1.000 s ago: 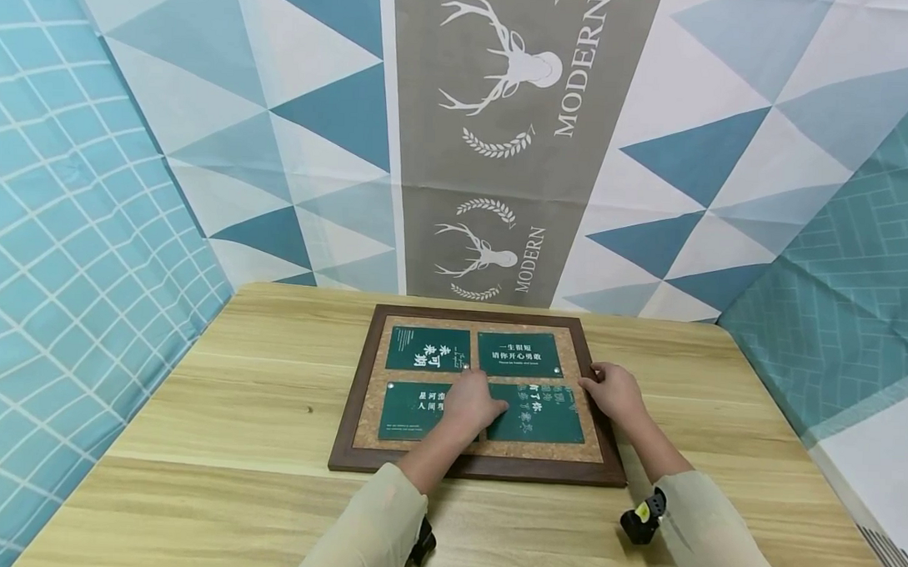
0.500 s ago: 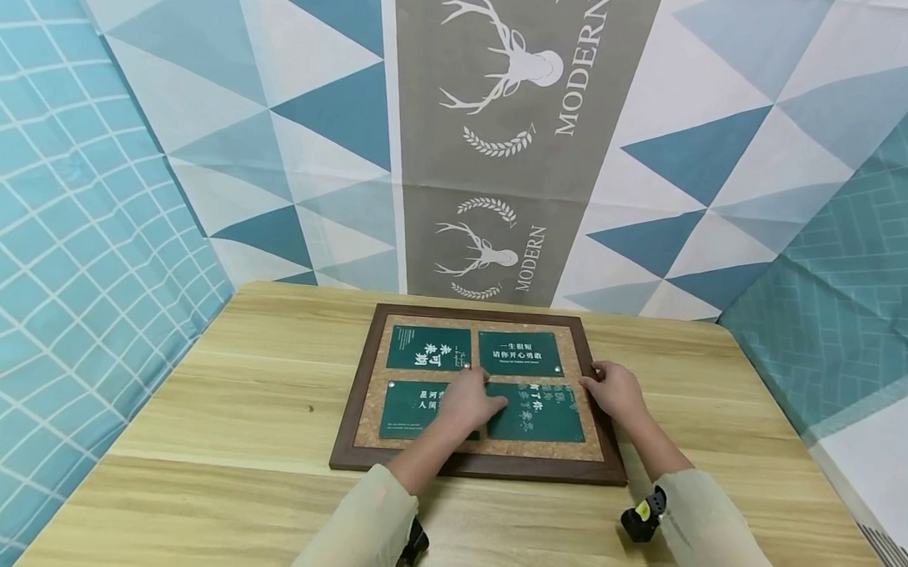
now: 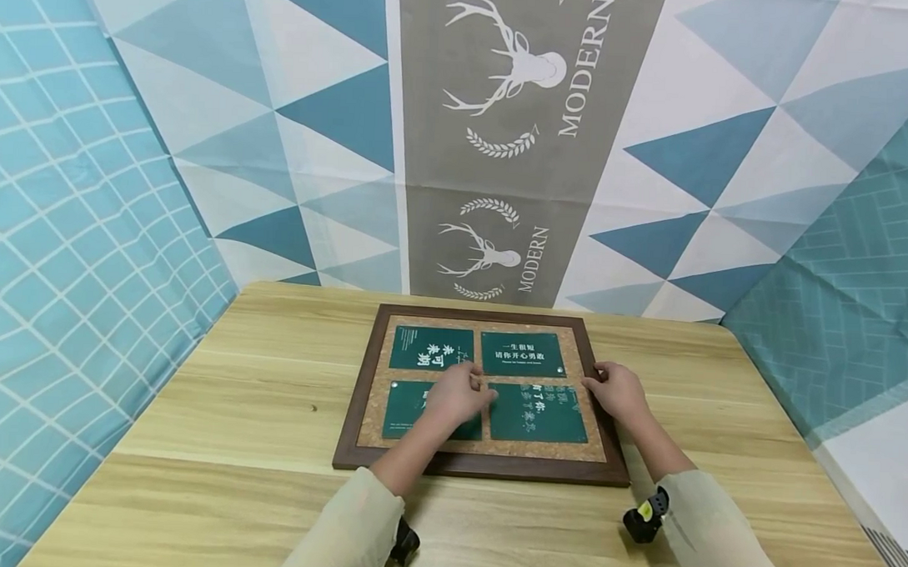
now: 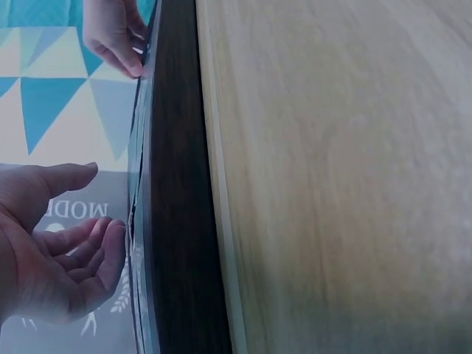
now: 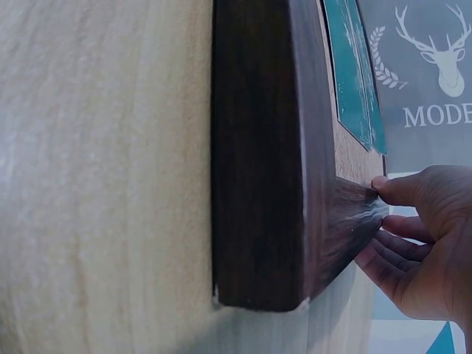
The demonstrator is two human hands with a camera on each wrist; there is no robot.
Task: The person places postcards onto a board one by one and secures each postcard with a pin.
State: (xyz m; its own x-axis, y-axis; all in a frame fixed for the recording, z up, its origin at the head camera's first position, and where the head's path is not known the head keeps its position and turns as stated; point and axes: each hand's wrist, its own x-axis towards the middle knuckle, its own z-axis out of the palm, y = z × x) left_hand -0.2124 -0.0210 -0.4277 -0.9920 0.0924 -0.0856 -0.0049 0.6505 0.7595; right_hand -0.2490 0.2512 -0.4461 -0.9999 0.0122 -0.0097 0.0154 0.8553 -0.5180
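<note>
A corkboard with a dark brown wooden frame [image 3: 485, 466] lies on the table. Green cards with white writing are fixed to it: upper left [image 3: 410, 349], upper right [image 3: 522, 365], lower left [image 3: 400, 419] and lower right [image 3: 543, 420]. My left hand [image 3: 452, 396] is over the board's middle, partly covering the lower left card. In the left wrist view its thumb stands apart from loosely bent fingers [image 4: 110, 254], with nothing seen between them. My right hand [image 3: 619, 395] grips the frame's right side; in the right wrist view the thumb [image 5: 398, 190] lies on top, fingers at the outer side.
The wooden table [image 3: 217, 409] extends around the board on every side. Behind it hangs a cloth with triangles and deer heads [image 3: 496, 151]. Blue tiled cloth [image 3: 66, 220] stands at the left. Small silver pins [image 3: 559, 371] show on some cards.
My left hand has drawn back slightly leftward and its thumb has come away from the lower right card's edge. The right hand keeps its hold on the frame.
</note>
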